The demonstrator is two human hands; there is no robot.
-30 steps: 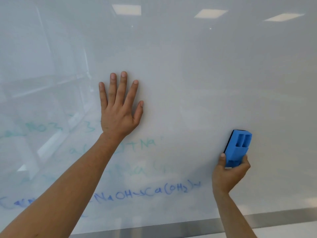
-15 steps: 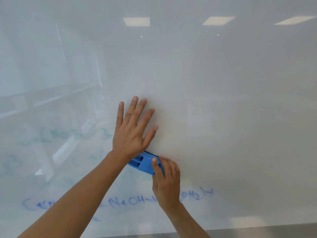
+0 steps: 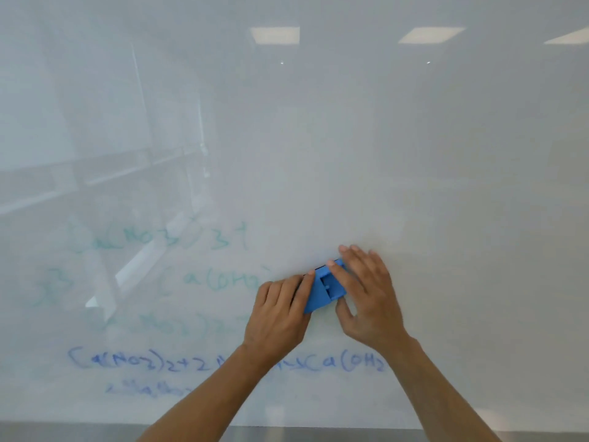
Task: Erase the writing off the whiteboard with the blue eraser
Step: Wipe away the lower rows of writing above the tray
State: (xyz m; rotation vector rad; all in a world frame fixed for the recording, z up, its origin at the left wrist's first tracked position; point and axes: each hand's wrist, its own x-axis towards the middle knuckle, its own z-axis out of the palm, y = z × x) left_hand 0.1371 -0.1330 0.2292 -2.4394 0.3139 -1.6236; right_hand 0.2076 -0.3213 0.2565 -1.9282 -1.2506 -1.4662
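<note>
Head view: both hands on the blue plastic block eraser [image 3: 323,290], pressed to the glossy whiteboard [image 3: 446,186], lower centre. Left hand [image 3: 280,314] curls round its left end; right hand [image 3: 369,295] pinches it, fingers above w/ thumb below. Blue writing [image 3: 143,360] reads "Ca(NO3)2+2…Ca(OH2" (paler lines above, partly legible).

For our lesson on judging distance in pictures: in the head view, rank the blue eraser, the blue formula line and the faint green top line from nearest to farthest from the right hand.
1. Blue eraser: touching the right hand, on its left side.
2. Blue formula line: lower, running left under both forearms.
3. Faint green top line: far left, above the other writing.
</note>
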